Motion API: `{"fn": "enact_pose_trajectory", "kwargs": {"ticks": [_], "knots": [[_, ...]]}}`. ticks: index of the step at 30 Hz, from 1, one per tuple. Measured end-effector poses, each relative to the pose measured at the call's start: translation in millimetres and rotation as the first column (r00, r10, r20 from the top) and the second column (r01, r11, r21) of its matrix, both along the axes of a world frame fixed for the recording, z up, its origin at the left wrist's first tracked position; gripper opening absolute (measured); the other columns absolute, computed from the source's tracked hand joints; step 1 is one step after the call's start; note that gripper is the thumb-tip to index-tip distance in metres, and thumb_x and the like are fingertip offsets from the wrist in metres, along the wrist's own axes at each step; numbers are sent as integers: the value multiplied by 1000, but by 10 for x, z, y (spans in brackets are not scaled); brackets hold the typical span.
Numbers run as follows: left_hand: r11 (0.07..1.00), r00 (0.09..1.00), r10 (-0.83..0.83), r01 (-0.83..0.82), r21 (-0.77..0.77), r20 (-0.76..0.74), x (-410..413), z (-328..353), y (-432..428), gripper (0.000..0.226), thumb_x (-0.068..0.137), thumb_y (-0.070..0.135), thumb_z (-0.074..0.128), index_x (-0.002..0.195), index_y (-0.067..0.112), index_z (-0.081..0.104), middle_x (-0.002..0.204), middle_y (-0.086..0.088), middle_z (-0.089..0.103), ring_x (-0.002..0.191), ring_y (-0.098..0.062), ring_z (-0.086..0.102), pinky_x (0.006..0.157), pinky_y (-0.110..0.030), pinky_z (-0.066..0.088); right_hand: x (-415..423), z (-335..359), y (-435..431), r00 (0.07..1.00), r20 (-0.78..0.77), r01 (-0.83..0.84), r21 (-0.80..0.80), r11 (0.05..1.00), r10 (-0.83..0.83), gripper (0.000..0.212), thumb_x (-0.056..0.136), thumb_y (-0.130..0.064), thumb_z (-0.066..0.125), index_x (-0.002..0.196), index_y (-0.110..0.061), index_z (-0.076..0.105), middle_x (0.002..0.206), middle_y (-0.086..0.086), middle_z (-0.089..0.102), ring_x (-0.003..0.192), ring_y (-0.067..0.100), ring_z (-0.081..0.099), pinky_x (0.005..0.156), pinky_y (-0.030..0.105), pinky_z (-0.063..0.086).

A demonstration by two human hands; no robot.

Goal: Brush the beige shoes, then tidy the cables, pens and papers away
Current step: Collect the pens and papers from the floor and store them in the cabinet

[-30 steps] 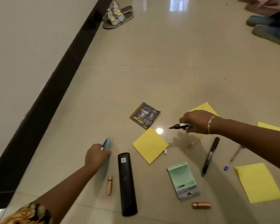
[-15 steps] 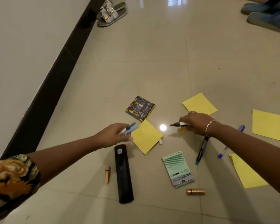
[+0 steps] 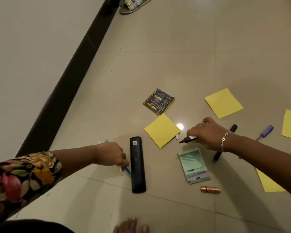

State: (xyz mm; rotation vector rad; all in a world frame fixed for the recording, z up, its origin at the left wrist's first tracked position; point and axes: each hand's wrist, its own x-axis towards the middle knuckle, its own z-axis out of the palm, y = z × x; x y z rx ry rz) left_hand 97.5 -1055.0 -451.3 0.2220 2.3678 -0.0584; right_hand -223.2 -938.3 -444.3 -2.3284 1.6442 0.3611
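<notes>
Reaches low over a glossy beige tiled floor (image 3: 175, 56) with both arms. Grips a thin blue plastic pen (image 3: 127, 171) in the left hand (image 3: 110, 153), fingers curled tight round it, just left of a long black remote control (image 3: 137, 165) and right by a small copper-coloured battery (image 3: 121, 169). Pinches a black marker pen (image 3: 188, 139) in the right hand (image 3: 205, 133), fingers closed on the barrel, tip pointing left, near the corner of a square yellow paper note (image 3: 162, 130).

Crossed by that wrist, flat on the tiles: a second black marker with a green end (image 3: 217, 156). Further right: a purple pen (image 3: 265, 132) and three more yellow paper squares (image 3: 223, 103), two of them cut off by the frame. Nearer, between the arms: a pale green printed packet (image 3: 193, 165) and a larger copper battery (image 3: 210, 189). Just beyond the yellow note: a small black spiral-bound notebook (image 3: 159, 101). At the top edge, close to the black skirting (image 3: 65, 91): grey sandals with yellow buckles (image 3: 134, 5). At the bottom edge: a bare foot (image 3: 129, 226).
</notes>
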Motion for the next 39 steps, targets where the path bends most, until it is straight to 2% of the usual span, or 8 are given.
{"fn": "enact_pose_trajectory", "kwargs": {"ticks": [4, 12, 23, 25, 30, 32, 36, 39], "knots": [[985, 890, 165, -128, 113, -424, -125, 35, -74, 17, 79, 29, 43, 95, 26, 48, 93, 4, 59, 55, -9, 58, 41, -18, 35, -55, -10, 322, 998, 62, -21, 67, 998, 17, 26, 96, -27, 39, 120, -20, 48, 116, -1, 54, 104, 20, 54, 83, 28, 39], [926, 771, 334, -161, 342, -542, -1244, 124, 27, 28, 76, 29, 37, 98, 18, 50, 74, -4, 62, 63, -23, 58, 49, -24, 36, 142, -151, 940, 993, 13, -117, 265, 957, 118, 43, 92, -34, 48, 127, -10, 41, 118, 17, 50, 90, 37, 59, 69, 40, 47], [988, 976, 118, -135, -80, -184, -1984, -59, -2, 32, 93, 32, 48, 122, 17, 44, 100, -11, 63, 90, -31, 59, 61, -30, 32, 173, -176, 1129, 978, 121, 139, 240, 961, -171, 37, 92, -20, 49, 128, -13, 43, 117, 13, 55, 97, 30, 57, 78, 36, 46], [989, 982, 100, -115, -89, -157, -1978, -67, -7, 31, 94, 29, 48, 123, 18, 45, 102, -10, 64, 92, -30, 59, 62, -30, 34, -5, -116, 1082, 798, 362, 351, 368, 861, -481, 26, 86, -19, 57, 112, -15, 60, 106, 6, 65, 89, 14, 61, 79, 27, 49], [973, 952, 226, -233, -7, -205, -2002, -47, 44, 27, 93, 28, 46, 115, 13, 54, 101, -11, 64, 93, -29, 59, 64, -30, 33, -389, 35, 1031, -287, 490, 301, 862, 408, -823, 6, 74, -4, 59, 77, -9, 55, 64, 7, 60, 52, 9, 58, 38, 17, 38], [849, 818, 522, -472, 237, -242, -2025, -7, 110, 25, 93, 28, 49, 102, 6, 58, 93, -13, 63, 81, -27, 56, 57, -29, 27, -511, 2, 1017, -476, 433, 219, 901, 374, -765, 11, 65, -12, 57, 74, -9, 51, 66, 13, 61, 60, 18, 62, 36, 16, 38], [133, 355, 918, -696, 705, 178, -2249, 64, 347, 16, 93, 17, 49, 88, 4, 57, 74, -4, 59, 59, -14, 47, 50, -23, 32, -741, -8, 988, -619, 394, 287, 919, 271, -679, 6, 69, -6, 49, 67, -10, 45, 53, 11, 53, 52, 23, 62, 31, 13, 33], [-153, 231, 874, -704, 694, 427, -2439, 95, 528, 13, 94, 11, 42, 88, 8, 53, 76, -4, 64, 54, -11, 45, 40, -16, 31, -878, 1, 989, -419, 519, 591, 779, 209, -745, 22, 84, 4, 51, 67, -10, 48, 58, 10, 46, 42, 15, 48, 36, 15, 32]]}}
